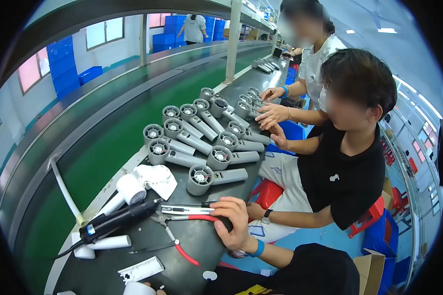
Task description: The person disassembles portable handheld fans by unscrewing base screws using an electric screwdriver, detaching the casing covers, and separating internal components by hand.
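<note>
My right hand [234, 223], with a blue band at the wrist, reaches over the dark table. Its thumb and fingers are apart around the ends of a slim white-and-silver tool [187, 210] and one red handle of the pliers [168, 229]. I cannot make out a firm grip on either; the pliers lie with their handles spread. At the bottom edge, only a bit of my left hand [160, 292] shows beside a white rounded part [138, 289]. Near it lies a white elongated shell [141, 270]. A black electric screwdriver [120, 220] lies left of the pliers.
Several grey handheld fans [200, 180] stand in rows farther along the table. White fan pieces [131, 189] and a white cloth [155, 182] lie near the green conveyor belt [101, 167]. Two seated co-workers [357, 167] are at the right; one has hands near the fans.
</note>
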{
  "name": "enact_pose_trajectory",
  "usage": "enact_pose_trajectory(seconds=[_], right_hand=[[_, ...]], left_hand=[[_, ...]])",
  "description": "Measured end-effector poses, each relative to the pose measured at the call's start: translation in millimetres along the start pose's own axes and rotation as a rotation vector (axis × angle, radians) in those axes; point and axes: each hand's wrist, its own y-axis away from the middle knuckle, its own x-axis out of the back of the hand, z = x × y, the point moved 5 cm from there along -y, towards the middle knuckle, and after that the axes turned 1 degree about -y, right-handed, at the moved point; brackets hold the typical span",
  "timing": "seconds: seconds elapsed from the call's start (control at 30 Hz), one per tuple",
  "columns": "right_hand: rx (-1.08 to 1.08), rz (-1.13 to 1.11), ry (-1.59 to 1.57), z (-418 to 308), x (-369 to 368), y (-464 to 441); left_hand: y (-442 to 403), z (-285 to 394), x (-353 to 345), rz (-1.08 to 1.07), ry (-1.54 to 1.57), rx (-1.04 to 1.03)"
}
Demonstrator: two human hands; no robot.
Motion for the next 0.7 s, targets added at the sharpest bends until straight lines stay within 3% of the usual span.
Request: enact_pose_trajectory(seconds=[0.07,0.33,0.47,0.53,0.6,0.63,0.67,0.7], right_hand=[[-0.033,0.001,0.003,-0.8,0.9,1.6],[-0.022,-0.001,-0.075,-12.0,8.8,0.3],[0.114,-0.039,-0.367,-56.0,16.1,5.5],[0.147,-0.065,-0.338,-66.0,11.7,1.7],[-0.072,-0.032,-0.3,-40.0,15.2,-12.1],[-0.078,0.101,-0.248,-26.3,22.1,-28.8],[-0.26,0.137,-0.227,-6.4,29.1,-42.2],[-0.218,0.214,-0.252,5.7,45.1,-63.9]], left_hand=[[-2.8,4.1,-11.4,-0.018,-0.009,-0.167],[30.6,-10.3,-23.0,0.082,0.016,-0.288],[41.4,-11.1,-35.3,0.129,0.002,-0.299],[44.2,-10.6,-40.0,0.122,0.018,-0.293],[47.8,-10.8,-35.1,0.155,0.003,-0.341],[49.1,-11.9,-31.4,0.179,0.015,-0.377],[49.7,-12.7,-30.0,0.185,0.009,-0.353],[52.1,-9.6,-28.0,0.215,-0.007,-0.359]])
